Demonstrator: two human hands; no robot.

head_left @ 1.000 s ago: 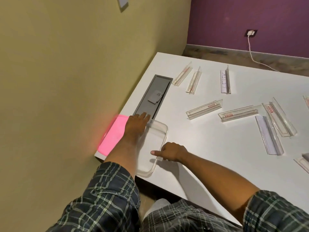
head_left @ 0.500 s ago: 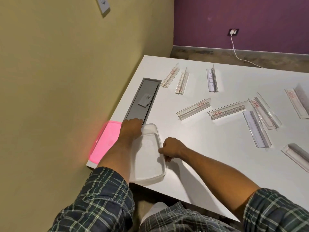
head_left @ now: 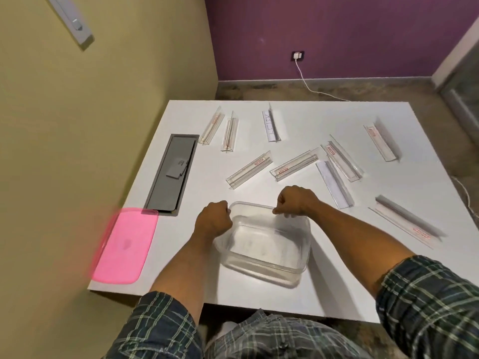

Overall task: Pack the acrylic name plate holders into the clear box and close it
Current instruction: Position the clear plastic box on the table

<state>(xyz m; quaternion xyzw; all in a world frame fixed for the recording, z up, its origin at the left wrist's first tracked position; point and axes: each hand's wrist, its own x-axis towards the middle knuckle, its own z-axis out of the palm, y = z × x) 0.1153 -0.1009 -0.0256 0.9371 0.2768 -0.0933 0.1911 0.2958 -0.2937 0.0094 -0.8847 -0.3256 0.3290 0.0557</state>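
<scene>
The clear box [head_left: 267, 257] sits open and empty near the table's front edge. My left hand [head_left: 213, 220] grips its far left corner. My right hand [head_left: 295, 200] pinches its far rim. The pink lid [head_left: 124, 247] lies flat at the front left corner, apart from the box. Several acrylic name plate holders lie scattered beyond the box, the closest ones at the centre [head_left: 250, 169], centre right [head_left: 295, 164] and right [head_left: 334, 183]. Another holder [head_left: 407, 224] lies at the far right.
A grey cable hatch [head_left: 168, 174] is set into the white table [head_left: 259, 294] at the left, by the yellow wall. More holders [head_left: 272, 124] lie near the far edge. A white cable [head_left: 311, 86] runs across the floor behind the table.
The box has moved right, off the pink lid, toward the table's middle front. Both hands moved with it and now hold its far rim. The view has swung to the right.
</scene>
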